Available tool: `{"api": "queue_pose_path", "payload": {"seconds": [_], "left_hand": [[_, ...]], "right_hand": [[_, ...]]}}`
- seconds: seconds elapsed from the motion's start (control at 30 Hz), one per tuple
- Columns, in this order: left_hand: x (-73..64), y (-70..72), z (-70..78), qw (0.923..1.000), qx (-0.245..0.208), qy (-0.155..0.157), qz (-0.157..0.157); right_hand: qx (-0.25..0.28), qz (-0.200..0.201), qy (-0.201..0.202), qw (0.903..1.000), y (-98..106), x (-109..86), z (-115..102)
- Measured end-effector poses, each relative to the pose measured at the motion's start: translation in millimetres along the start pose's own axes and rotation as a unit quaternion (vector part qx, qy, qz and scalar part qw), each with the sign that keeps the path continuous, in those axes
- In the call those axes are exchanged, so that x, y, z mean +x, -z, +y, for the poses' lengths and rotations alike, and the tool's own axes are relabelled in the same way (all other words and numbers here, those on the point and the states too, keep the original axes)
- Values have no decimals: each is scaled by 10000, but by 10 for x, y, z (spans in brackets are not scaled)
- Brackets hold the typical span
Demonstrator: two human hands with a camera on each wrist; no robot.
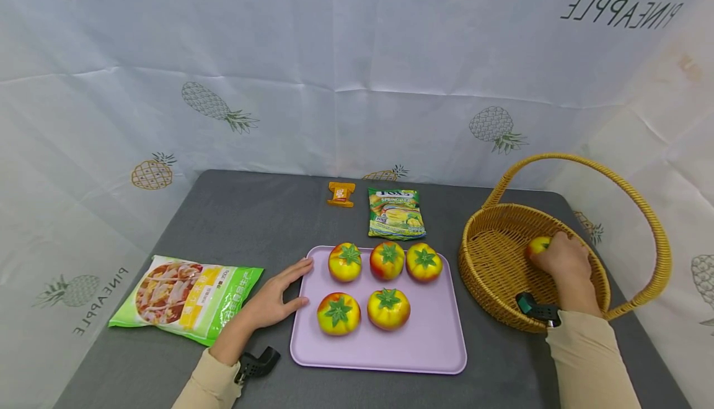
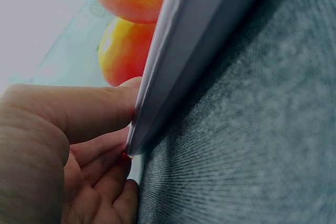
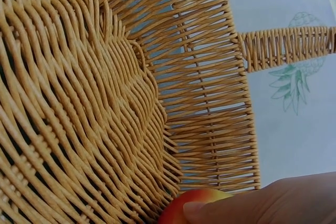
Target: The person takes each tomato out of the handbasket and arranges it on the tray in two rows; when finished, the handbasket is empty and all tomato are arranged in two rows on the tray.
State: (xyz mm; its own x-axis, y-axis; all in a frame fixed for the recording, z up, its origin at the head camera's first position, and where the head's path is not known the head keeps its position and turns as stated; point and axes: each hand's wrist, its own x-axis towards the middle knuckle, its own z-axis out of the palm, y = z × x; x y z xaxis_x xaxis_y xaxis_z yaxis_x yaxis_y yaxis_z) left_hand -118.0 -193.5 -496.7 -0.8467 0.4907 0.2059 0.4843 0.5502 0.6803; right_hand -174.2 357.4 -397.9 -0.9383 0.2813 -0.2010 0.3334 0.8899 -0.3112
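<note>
**Tomato in the wicker basket, tray steadied at its left edge**

The tomato (image 1: 537,246), yellow with a red blush, sits inside the wicker basket (image 1: 491,254) at the right of the head view, mostly covered by the right hand (image 1: 563,260). The fingers of that hand are curled over the fruit and grip it. In the right wrist view only a small red-yellow part of the tomato (image 3: 194,205) shows at the bottom edge, under a fingertip (image 3: 252,205), with the woven basket wall (image 3: 105,103) filling the rest of the frame and the handle running off to the upper right.

The left hand (image 1: 273,300) lies flat on the grey table (image 1: 245,223), lower centre-left, fingers straight and together, their tips touching the left edge of the lilac tray (image 1: 385,347). The left wrist view shows the thumb (image 2: 79,111) pressed against the tray's rim (image 2: 178,77).

Five more tomatoes stand on the tray: three in the far row (image 1: 344,261) (image 1: 387,259) (image 1: 424,262) and two in the near row (image 1: 338,313) (image 1: 388,308). A green food packet (image 1: 186,297) lies just left of the left hand. A candy bag (image 1: 395,212) and a small orange clip (image 1: 341,193) lie beyond the tray, toward the upper centre.
</note>
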Motion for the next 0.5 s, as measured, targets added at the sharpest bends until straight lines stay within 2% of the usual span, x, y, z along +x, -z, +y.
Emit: {"api": "queue_pose_path", "payload": {"seconds": [0.3, 0.5], "left_hand": [[7, 9, 14, 9999, 86, 82, -23], [4, 7, 14, 9999, 85, 109, -55]], "right_hand": [[121, 27, 65, 9999, 25, -12, -21], [133, 202, 509, 9984, 68, -13, -80]]}}
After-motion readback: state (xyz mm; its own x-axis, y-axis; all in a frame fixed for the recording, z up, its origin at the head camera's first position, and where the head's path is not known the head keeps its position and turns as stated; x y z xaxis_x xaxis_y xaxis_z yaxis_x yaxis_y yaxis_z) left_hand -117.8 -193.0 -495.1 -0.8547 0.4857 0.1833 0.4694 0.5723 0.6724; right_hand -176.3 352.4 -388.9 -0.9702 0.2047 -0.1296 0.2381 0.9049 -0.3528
